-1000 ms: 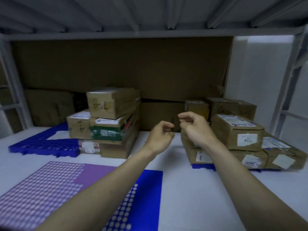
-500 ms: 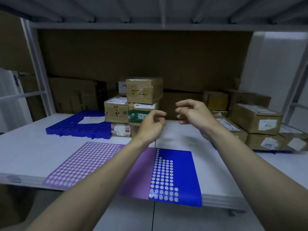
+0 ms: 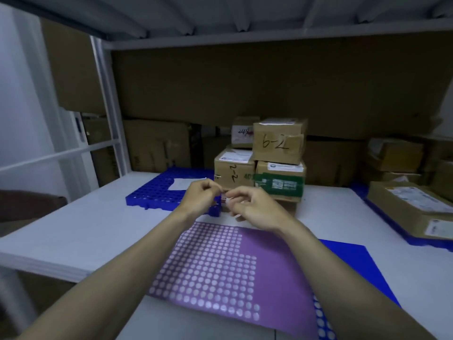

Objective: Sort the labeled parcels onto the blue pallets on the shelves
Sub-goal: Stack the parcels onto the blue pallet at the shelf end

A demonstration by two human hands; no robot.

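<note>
Nearest, at 6 o'clock: a purple sticker sheet [image 3: 232,266] dotted with white round stickers is laid flat on the white shelf board [image 3: 85,229], overlapping a blue sticker sheet [image 3: 355,266] at 5 o'clock.

Just beyond, centre frame: both forearms are extended over the sheets. The left hand [image 3: 201,198] is seen with fingers curled inward, fingertips brought against those of the right hand [image 3: 252,207]. Something small and white is pinched between the two hands, possibly a peeled sticker; motion blur prevents certainty. The right hand's fingers are curled likewise, thumb and forefinger closed on that white bit.

Behind the hands, at 11 o'clock: a blue pallet [image 3: 157,192] is laid on the board, a white paper slip [image 3: 186,184] resting on it.

At 12 o'clock: labeled parcels are stacked on that pallet's right end. A box marked "2-2" [image 3: 232,173] is set beside a green-labelled box [image 3: 279,180]; a box marked "6-2" [image 3: 278,141] is stacked on the green-labelled one. A smaller parcel with a handwritten white label [image 3: 242,132] is seen behind.

At 3 o'clock: a second blue pallet [image 3: 382,212] is loaded with more parcels; the nearest is a long flat box [image 3: 411,207].

Farthest: large plain cartons [image 3: 157,146] are lined along the brown back wall.
</note>
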